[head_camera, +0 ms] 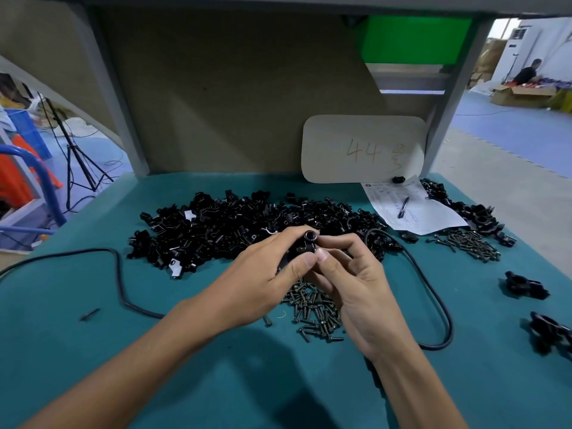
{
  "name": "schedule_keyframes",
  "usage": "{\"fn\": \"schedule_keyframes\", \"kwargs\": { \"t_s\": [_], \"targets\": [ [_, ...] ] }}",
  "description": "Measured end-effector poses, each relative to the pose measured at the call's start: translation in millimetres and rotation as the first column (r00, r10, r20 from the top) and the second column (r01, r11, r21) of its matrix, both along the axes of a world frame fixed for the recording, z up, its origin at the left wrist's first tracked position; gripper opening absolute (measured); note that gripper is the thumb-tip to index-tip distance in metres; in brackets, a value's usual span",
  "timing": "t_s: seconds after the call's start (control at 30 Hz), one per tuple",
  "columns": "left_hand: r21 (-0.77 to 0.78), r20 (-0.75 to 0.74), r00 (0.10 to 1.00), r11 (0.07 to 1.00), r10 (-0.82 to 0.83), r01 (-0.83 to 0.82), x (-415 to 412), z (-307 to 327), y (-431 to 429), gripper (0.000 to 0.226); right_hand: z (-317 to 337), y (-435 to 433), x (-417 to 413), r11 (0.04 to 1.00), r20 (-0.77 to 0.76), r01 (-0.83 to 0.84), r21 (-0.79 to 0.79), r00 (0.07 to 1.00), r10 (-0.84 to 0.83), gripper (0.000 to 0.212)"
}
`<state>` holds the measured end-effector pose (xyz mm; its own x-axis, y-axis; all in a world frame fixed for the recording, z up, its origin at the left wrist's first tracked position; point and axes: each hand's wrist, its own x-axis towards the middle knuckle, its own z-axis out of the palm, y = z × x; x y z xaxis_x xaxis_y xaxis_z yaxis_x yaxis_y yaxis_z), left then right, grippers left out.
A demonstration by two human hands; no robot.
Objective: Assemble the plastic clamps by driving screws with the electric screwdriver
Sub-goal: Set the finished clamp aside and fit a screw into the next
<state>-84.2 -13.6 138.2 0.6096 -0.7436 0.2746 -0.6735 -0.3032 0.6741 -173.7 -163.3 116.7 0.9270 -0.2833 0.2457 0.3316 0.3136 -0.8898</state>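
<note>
Gripped in the left hand (272, 269), with fingers curled round its body: one plastic clamp (305, 244), lifted off the tabletop (154, 351) just in front of the heap of loose clamp parts (235, 230), ring end tilted up, probably to turn the side hole toward the eye. Pinched at that side by thumb and forefinger of the right hand (351, 283); likely seating a screw, though too small to confirm. Directly in front of the heap, below both hands: a pile of dark screws (312, 308), placed for a short reach. To the right of the heap: a printed sheet (418, 212) with a second scatter of screws (467, 244) at its near edge; farther right, well apart, finished-looking clamps (523, 287), apparently set aside as done. Looping from left of the heap round its front to the right: a black cable (120, 274), presumably the screwdriver's. No electric screwdriver in view; driving judged not yet begun on this piece. Behind the heap, at right: a card marked "44" (362, 148).
</note>
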Motion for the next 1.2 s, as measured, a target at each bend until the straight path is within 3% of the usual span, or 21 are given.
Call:
{"fn": "schedule_keyframes", "kwargs": {
  "t_s": [0.17,0.87,1.03,1.1,1.13,1.2],
  "targets": [
    [0.024,-0.003,1.000,1.000,0.006,-0.006,1,-1,0,0.056,1,0,-1,1.000,0.005,0.003,-0.010,1.000,-0.003,0.013],
    [-0.018,-0.056,0.997,0.999,-0.043,0.042,3,-9,-2,0.045,-2,-3,0,0.997,-0.017,0.007,-0.072,1.000,-0.008,0.012],
    [-0.008,-0.034,0.999,1.000,0.018,-0.018,11,-13,0,0.041,-12,-10,12,0.997,-0.039,-0.032,-0.075,0.999,0.030,0.015],
    [-0.001,-0.015,0.998,0.998,0.060,-0.060,17,-14,2,0.047,-21,-20,21,0.956,-0.111,0.061,-0.288,0.989,-0.096,0.018],
    [0.002,-0.013,0.997,0.997,0.082,-0.082,19,-16,3,0.050,-28,-26,26,0.860,-0.153,0.110,-0.498,0.965,-0.211,0.017],
    [0.010,-0.018,0.993,0.993,0.114,-0.113,24,-20,6,0.052,-47,-32,30,0.591,-0.219,0.023,-0.806,0.917,-0.334,0.008]
  ]
}}
